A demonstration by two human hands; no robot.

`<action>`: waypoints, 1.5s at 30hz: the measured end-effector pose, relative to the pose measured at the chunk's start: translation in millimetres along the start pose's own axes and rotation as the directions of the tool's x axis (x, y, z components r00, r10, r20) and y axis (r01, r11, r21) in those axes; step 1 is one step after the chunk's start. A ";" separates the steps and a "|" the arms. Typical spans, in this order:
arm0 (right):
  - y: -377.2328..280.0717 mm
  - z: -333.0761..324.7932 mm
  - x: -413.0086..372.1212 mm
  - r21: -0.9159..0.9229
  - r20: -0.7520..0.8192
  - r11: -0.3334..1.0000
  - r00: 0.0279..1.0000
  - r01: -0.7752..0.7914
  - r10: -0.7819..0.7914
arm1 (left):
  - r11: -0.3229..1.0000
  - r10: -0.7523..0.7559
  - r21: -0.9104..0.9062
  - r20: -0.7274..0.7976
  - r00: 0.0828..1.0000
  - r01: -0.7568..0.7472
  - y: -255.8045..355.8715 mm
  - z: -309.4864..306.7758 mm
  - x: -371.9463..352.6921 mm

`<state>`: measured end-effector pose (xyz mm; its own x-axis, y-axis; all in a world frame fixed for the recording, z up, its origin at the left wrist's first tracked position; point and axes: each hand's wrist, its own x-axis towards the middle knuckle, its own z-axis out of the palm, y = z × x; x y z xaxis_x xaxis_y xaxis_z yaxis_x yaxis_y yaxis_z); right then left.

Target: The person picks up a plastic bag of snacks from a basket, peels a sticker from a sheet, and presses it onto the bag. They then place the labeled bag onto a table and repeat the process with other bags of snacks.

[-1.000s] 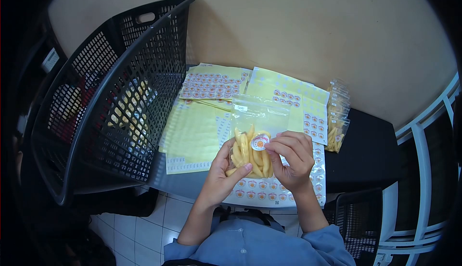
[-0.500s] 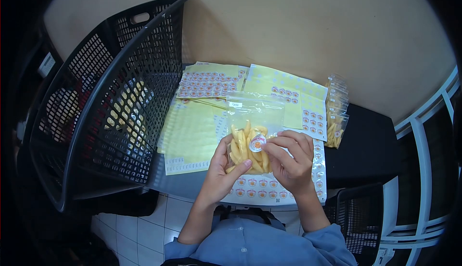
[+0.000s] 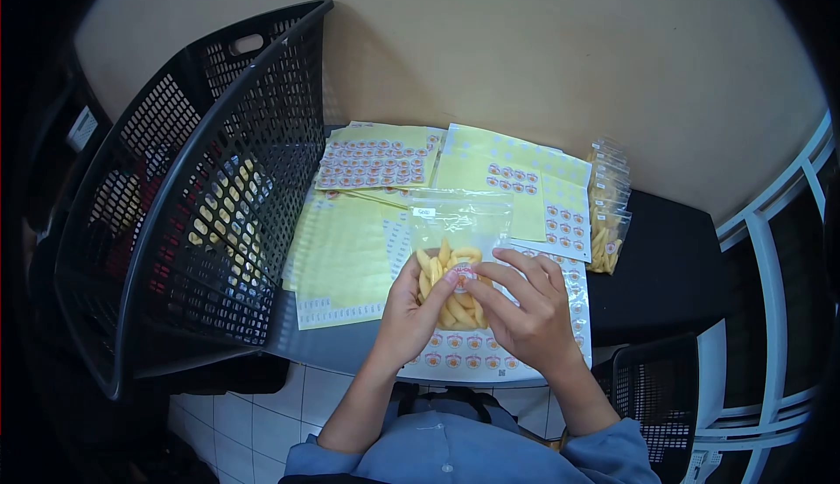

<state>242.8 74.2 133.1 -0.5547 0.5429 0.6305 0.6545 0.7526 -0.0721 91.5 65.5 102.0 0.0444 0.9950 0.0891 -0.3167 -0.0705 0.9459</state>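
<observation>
A clear zip bag of yellow snack sticks [image 3: 451, 309] is held upright over the table, a small white label near its top. My left hand [image 3: 411, 313] grips the bag's left side, its thumb lying on the front at a round red-and-white sticker [image 3: 462, 279]. With bent fingers my right hand [image 3: 528, 309] touches the bag's right side, its fingertips at the sticker's right edge. Beneath the bag lies a sheet of round stickers [image 3: 472, 361].
A large black basket [image 3: 188, 195] with bagged goods stands at the left. Yellow backing sheets [image 3: 346, 256] and sticker sheets [image 3: 372, 164] cover the table. Filled bags [image 3: 605, 243] form a row at the right. A black crate [image 3: 652, 396] sits lower right.
My left thumb has moved up onto the sticker, which now lies against the bag under both hands' fingers. The bag and hands sit slightly lower in view.
</observation>
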 end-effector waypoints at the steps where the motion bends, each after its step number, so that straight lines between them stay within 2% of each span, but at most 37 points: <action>1: 1.2 0.4 -0.7 0.044 -0.015 0.998 0.999 -0.032 0.033 | 0.999 0.003 -0.033 -0.021 1.000 -0.004 -1.5 1.1 1.8; 2: 1.2 0.5 -0.9 0.044 -0.015 0.998 0.999 -0.035 0.036 | 0.999 0.001 -0.032 -0.019 1.000 -0.002 -1.8 2.6 3.1; 4: -1.3 0.3 -2.1 0.180 -0.098 0.970 0.978 -0.163 0.182 | 0.999 0.045 -0.017 -0.042 0.998 -0.045 -1.9 6.9 3.9; 7: 0.4 3.4 -7.2 0.260 -0.167 0.940 0.948 -0.222 0.270 | 0.998 0.067 -0.013 -0.067 0.995 -0.068 -1.7 15.7 4.3; 8: 1.1 4.2 -9.1 0.256 -0.168 0.940 0.947 -0.227 0.275 | 0.998 0.064 -0.015 -0.061 0.996 -0.065 -3.5 17.9 4.7; 10: 1.9 5.8 -13.5 0.348 -0.168 0.886 0.910 -0.305 0.379 | 0.999 0.053 -0.005 -0.049 0.997 -0.053 -6.2 20.8 4.4; 14: 7.8 10.9 -22.9 0.479 -0.167 0.822 0.887 -0.308 0.430 | 0.999 0.038 -0.011 -0.026 0.999 -0.038 -7.7 28.2 4.2; 16: 4.4 18.3 -26.6 0.700 -0.224 0.640 0.754 -0.317 0.618 | 0.998 0.066 -0.008 -0.027 0.997 -0.066 -10.7 31.8 2.2; 17: 1.6 17.7 -26.0 0.701 -0.220 0.637 0.752 -0.322 0.622 | 0.998 0.059 -0.008 -0.027 0.998 -0.060 -10.4 33.8 0.8; 19: -0.2 12.9 -22.4 0.956 0.035 0.174 0.680 -0.237 0.732 | 0.996 0.085 -0.006 -0.036 0.996 -0.086 -7.5 39.4 1.0; 20: 2.1 12.6 -25.3 0.926 0.065 0.217 0.694 -0.310 0.717 | 0.996 0.093 -0.008 -0.035 0.995 -0.094 -8.7 41.6 2.5; 24: -3.7 10.8 -26.2 0.956 0.068 0.144 0.668 -0.257 0.741 | 0.994 0.108 0.041 -0.095 0.990 -0.104 -13.0 44.3 -0.6; 26: -3.4 8.0 -25.6 0.938 0.053 0.192 0.668 -0.288 0.742 | 0.994 0.111 0.034 -0.109 0.988 -0.108 -14.2 47.8 0.1; 28: -0.4 6.2 -24.8 0.935 0.062 0.196 0.678 -0.296 0.733 | 0.982 0.174 0.094 -0.130 0.976 -0.163 -18.5 51.6 0.2; 30: 2.7 5.3 -28.5 0.929 0.074 0.197 0.679 -0.312 0.730 | 0.986 0.153 0.079 -0.120 0.981 -0.144 -16.3 54.2 -1.4; 32: 7.8 7.3 -33.2 0.906 0.019 0.304 0.746 -0.295 0.666 | 0.990 0.136 0.061 -0.105 0.985 -0.130 -16.2 56.4 -2.2; 34: 5.6 3.0 -32.1 0.905 0.033 0.288 0.725 -0.315 0.688 | 0.979 0.159 0.143 -0.075 0.984 -0.147 -18.1 57.2 -2.3; 36: 6.2 2.6 -35.4 0.899 0.055 0.270 0.700 -0.345 0.712 | 0.988 0.135 0.080 -0.073 0.988 -0.129 -18.2 60.0 -3.7; 38: 9.4 5.2 -42.1 0.828 -0.107 0.450 0.692 -0.335 0.714 | 0.994 0.106 0.012 -0.080 0.991 -0.105 -17.8 62.9 -7.3; 39: 11.0 1.3 -43.6 0.827 -0.103 0.448 0.692 -0.339 0.714 | 0.995 0.092 0.030 -0.065 0.994 -0.090 -16.0 63.3 -8.2; 40: 13.4 -6.1 -44.1 0.622 -0.221 0.692 0.765 -0.367 0.605 | 0.996 0.078 0.050 -0.050 0.996 -0.075 -14.7 64.2 -8.7; 41: 14.4 -11.6 -44.1 0.354 -0.294 0.867 0.837 -0.352 0.460 | 0.996 0.074 0.050 -0.050 0.996 -0.071 -14.2 65.7 -9.1; 43: 12.8 -12.9 -44.2 0.334 -0.289 0.856 0.822 -0.394 0.491 | 0.992 0.119 0.057 -0.058 0.991 -0.116 -14.9 68.8 -9.5; 45: 13.9 -12.3 -44.3 0.247 -0.321 0.901 0.848 -0.356 0.423 | 0.983 0.151 0.115 -0.047 0.987 -0.145 -17.8 69.2 -8.7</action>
<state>282.8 56.0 113.6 -0.0289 0.6587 0.7519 0.6601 0.5774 -0.4805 162.3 53.3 106.0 -0.0483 0.9751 0.2162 -0.2090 -0.2216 0.9525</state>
